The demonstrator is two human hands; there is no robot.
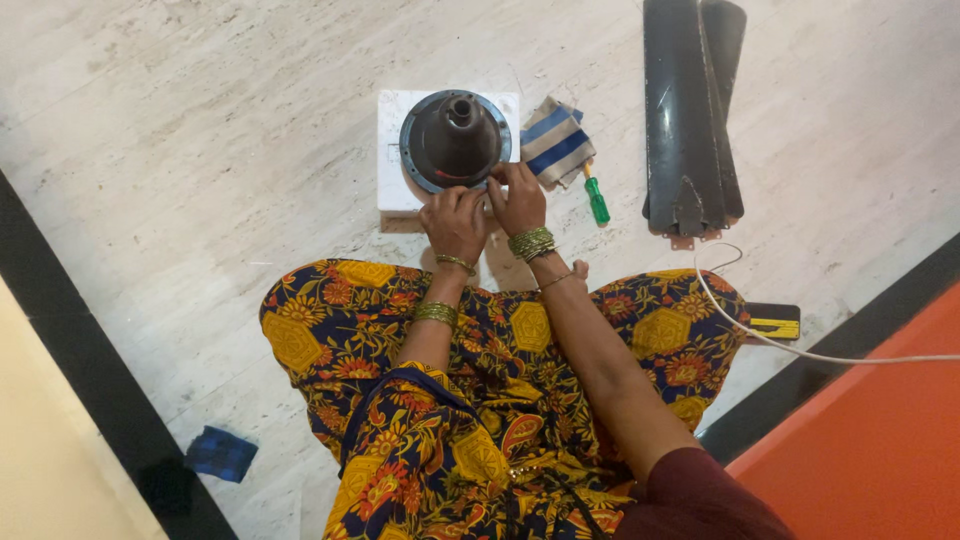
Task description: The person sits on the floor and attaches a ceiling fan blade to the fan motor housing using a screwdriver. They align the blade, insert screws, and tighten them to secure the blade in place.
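On the white board's (392,150) near edge, left hand (455,222) and right hand (517,197), fingers curled, press the dark, cone-shaped motor housing's (455,138) blue-edged rim.

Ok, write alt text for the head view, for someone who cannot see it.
Both hands, left hand and right hand, touch the near rim of a dark cone-shaped fan motor housing on a white block. A striped cloth, green-handled screwdriver and dark fan blades lie to the right on the marble floor.

Bare floor (200,130) lies open from nine to twelve o'clock of the motor housing (455,140). At three o'clock a striped cloth (556,142), green screwdriver (596,200) and dark fan blades (690,110) crowd the way.
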